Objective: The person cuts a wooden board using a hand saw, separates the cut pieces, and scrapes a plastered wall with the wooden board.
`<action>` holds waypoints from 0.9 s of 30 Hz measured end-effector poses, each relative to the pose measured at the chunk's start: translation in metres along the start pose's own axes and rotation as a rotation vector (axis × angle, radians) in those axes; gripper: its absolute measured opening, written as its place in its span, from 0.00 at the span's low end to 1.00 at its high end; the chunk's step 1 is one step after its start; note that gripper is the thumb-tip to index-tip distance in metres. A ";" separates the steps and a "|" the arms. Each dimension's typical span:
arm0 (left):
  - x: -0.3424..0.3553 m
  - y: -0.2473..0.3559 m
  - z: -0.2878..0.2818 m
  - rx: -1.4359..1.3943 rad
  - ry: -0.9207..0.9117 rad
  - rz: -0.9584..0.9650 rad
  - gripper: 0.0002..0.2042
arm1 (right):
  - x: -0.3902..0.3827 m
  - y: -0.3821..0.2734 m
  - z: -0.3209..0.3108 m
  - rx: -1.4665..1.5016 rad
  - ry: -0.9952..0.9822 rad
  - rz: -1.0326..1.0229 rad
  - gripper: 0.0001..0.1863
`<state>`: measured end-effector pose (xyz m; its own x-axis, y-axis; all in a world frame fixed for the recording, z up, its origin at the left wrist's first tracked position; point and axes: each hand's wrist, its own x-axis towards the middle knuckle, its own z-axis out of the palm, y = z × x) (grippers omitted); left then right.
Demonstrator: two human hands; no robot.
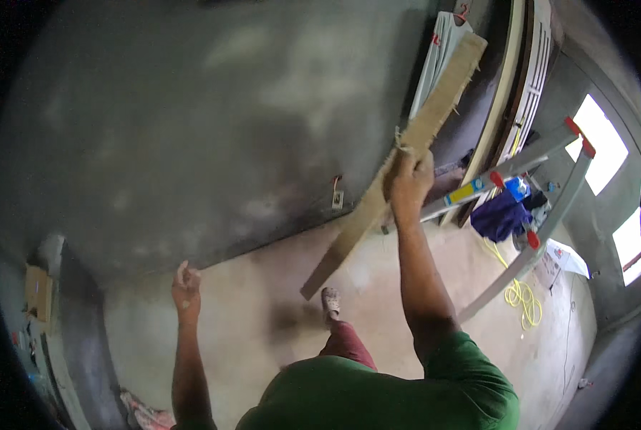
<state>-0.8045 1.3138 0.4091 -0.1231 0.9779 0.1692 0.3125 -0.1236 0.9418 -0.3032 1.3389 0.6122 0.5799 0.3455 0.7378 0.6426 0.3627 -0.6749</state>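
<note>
My right hand (411, 185), raised ahead of me, is closed around the middle of a long wooden board (441, 92). The board is pale brown with rough, splintered edges. It slants from the upper right down to the lower left, its low end above the floor near my shoe. A bit of frayed fibre sticks out by my fingers. On the left, my left hand (186, 288) is held up in the air with loosely bent fingers and nothing visible in it.
A grey plastered wall (191, 143) with a small socket box (338, 199) stands ahead. On the right are an aluminium ladder (550, 215), a dark blue cloth (501, 215) and a coiled yellow cable (522, 302). A cardboard box (38, 292) sits at far left.
</note>
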 end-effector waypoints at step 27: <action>0.574 0.157 0.225 0.545 0.389 0.755 0.25 | 0.337 0.268 0.489 -0.078 -0.033 0.142 0.16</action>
<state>-0.6139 1.8932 0.5887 0.0165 0.5404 0.8412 0.8113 -0.4989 0.3046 -0.1802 1.9757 0.6744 0.6518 0.4170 0.6334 0.5929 0.2405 -0.7685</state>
